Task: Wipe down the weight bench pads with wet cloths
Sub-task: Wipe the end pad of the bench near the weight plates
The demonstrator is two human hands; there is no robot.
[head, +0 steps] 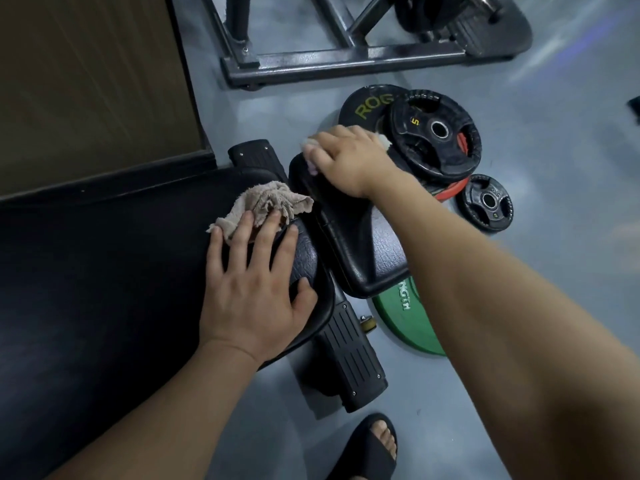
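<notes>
At the bottom edge of the frame a foot in a black sandal (370,452) stands on the grey floor (554,133), and both bare forearms reach up from the lower corners. Just above the sandal the bench's ribbed black foot (346,358) sticks out from under the padding.

The left hand (254,289) lies palm down on the large black pad (104,271), at centre left. Its fingers are straight and spread, its thumb rests by the pad's rounded edge, and the fingertips press a crumpled beige cloth (266,202) onto the pad.

Right of it, the right arm stretches diagonally over the smaller black pad (360,251). The right hand (349,161) is palm down at that pad's far end, fingers bent over a pale cloth (310,145) that peeks out on either side of the hand; the fingertips themselves are hidden.

A green plate (401,317) lies on the floor under the smaller pad. Beyond the right hand, black weight plates (436,136) are stacked, with a small plate (488,202) lying apart to the right. A dark metal frame (346,60) crosses the top of the frame.
</notes>
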